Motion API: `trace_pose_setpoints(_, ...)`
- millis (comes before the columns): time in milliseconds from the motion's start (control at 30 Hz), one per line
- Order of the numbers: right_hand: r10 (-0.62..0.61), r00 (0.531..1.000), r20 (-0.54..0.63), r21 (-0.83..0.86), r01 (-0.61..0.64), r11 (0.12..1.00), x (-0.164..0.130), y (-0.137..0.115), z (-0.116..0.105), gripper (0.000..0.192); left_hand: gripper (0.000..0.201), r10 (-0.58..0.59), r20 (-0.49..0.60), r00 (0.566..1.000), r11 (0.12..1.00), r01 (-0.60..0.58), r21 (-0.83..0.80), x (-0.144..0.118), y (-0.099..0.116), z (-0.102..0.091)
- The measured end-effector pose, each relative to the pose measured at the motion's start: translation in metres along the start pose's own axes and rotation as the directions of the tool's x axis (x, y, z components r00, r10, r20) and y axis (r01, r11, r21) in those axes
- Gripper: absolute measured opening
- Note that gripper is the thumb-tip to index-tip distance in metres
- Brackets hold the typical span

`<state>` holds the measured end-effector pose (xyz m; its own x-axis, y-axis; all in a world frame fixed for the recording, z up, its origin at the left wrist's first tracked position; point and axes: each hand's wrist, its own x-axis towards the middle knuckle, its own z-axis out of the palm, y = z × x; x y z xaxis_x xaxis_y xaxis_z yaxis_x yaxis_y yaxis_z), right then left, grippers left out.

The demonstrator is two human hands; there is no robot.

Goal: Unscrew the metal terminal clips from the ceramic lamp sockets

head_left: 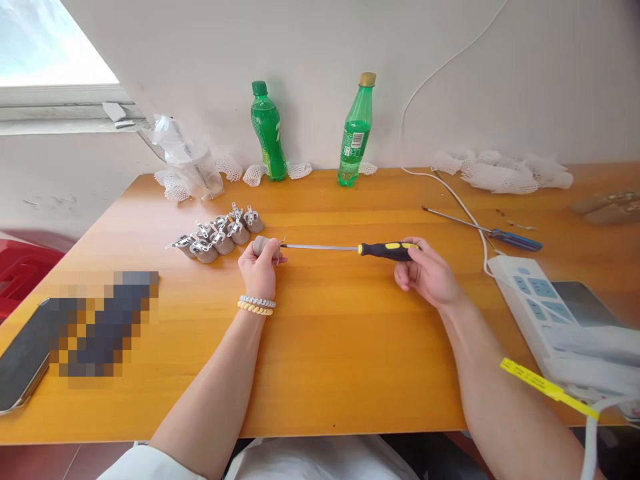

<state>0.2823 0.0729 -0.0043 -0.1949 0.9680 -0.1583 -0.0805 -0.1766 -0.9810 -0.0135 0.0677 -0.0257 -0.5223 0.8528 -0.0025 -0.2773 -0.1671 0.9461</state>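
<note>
My left hand is closed around a small grey-brown cylindrical part, with a thin metal piece sticking out at its right end. Closed on the black-and-yellow handle of a screwdriver is my right hand. The screwdriver lies level, and its shaft points left, the tip meeting the metal end of the part. Whether the tip sits in a screw is too small to tell. Just left of my left hand stand several similar cylindrical parts in a cluster, with metal tabs on top.
Two green bottles, one green-capped and one gold-capped, stand by the wall. A blue-handled screwdriver, a white power strip and its cable lie right. White foam nets lie behind. A phone lies left; a plastic bag stands back left.
</note>
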Motion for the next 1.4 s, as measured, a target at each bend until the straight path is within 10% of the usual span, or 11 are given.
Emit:
trace_pose_setpoints(200,-0.002,0.986,-0.167,-0.333,-0.054,0.941,0.004,0.012,-0.005,0.049,0.038,0.002,-0.007,1.0,1.0,-0.002,-0.002,0.0,-0.001,0.0)
trace_pose_setpoints(433,0.069,0.995,0.068,-0.007,-0.069,0.998,0.0,0.004,-0.004,0.033,0.034,-0.02,-0.027,0.999,1.0,0.02,-0.004,0.003,-0.003,-0.001)
trace_pose_setpoints(700,0.088,0.992,-0.092,-0.276,-0.11,0.955,0.003,0.016,-0.004,0.052,0.033,-0.007,-0.045,0.999,1.0,0.006,-0.009,-0.001,0.0,-0.001)
trace_pose_setpoints(967,0.065,0.998,0.027,0.101,-0.067,0.993,0.002,0.009,-0.01,0.026,0.031,0.006,-0.01,1.0,1.0,-0.006,0.031,-0.002,-0.001,0.001)
trace_pose_setpoints(1267,0.122,0.981,-0.15,-0.264,-0.159,0.951,0.006,0.018,-0.008,0.056,0.03,0.049,-0.033,0.998,0.999,-0.05,-0.014,-0.005,0.0,0.002)
trace_pose_setpoints(1400,0.159,0.98,-0.116,-0.13,-0.174,0.976,0.004,0.012,-0.006,0.053,0.028,0.037,-0.037,0.999,0.999,-0.037,-0.008,-0.005,0.001,0.002)
